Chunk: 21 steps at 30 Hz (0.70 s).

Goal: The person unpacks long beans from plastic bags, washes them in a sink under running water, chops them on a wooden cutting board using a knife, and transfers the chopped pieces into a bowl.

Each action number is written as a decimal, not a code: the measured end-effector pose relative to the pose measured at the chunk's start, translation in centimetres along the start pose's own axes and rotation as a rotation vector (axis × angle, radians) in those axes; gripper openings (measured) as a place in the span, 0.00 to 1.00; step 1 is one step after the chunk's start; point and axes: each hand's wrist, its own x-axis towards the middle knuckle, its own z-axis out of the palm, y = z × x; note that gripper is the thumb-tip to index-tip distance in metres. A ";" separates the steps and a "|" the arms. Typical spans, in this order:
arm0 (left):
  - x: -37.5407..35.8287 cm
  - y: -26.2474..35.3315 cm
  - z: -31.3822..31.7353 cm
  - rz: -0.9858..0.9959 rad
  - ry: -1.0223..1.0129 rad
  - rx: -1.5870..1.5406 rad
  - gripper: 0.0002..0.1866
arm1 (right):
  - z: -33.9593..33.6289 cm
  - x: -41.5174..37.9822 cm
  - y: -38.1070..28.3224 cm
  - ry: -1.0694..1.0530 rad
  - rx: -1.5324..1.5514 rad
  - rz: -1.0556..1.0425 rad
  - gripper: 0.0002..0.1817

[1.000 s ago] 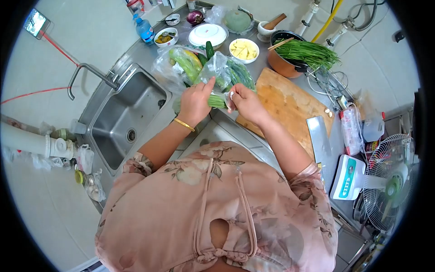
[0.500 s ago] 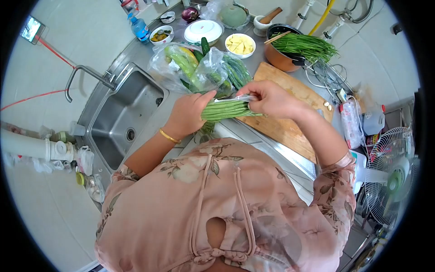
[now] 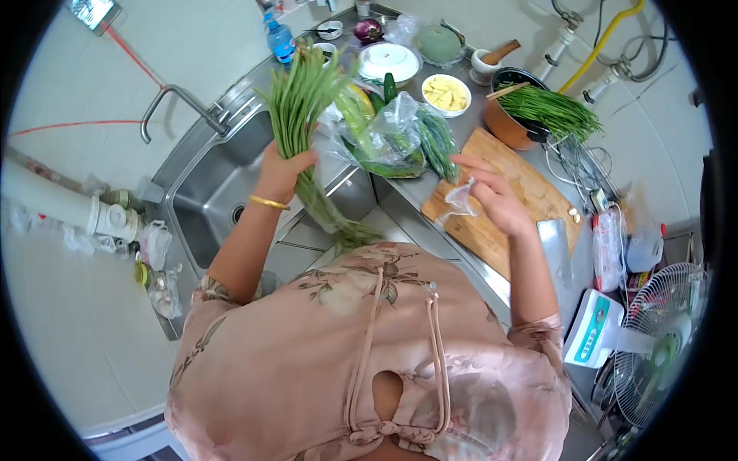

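Observation:
My left hand (image 3: 280,173) is wrapped around the middle of a bunch of long green beans (image 3: 296,107). The bunch stands almost upright beside the sink, its lower ends hanging over the counter's front edge. A crumpled piece of clear plastic (image 3: 461,200) hangs from the fingers of my right hand (image 3: 503,203), above the wooden cutting board (image 3: 530,180). Between my hands, farther back, lies a clear plastic bag of vegetables (image 3: 384,142) with green and yellow produce in it.
To the left is a steel sink (image 3: 183,223) with a faucet (image 3: 181,91). A cleaver (image 3: 553,250) and garlic cloves (image 3: 574,214) lie on the board. Behind stand a bowl of pale yellow chunks (image 3: 446,94), a covered dish (image 3: 388,61) and an orange pot (image 3: 503,123) of green stems.
My hands have moved apart. The beans, held sideways between both hands before, are now upright in my left hand at the left. My right hand has moved right with the clear plastic.

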 end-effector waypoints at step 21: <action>-7.0 4.6 1.0 0.285 0.180 -0.434 0.02 | 18.3 7.7 -5.1 -0.111 1.386 0.259 0.04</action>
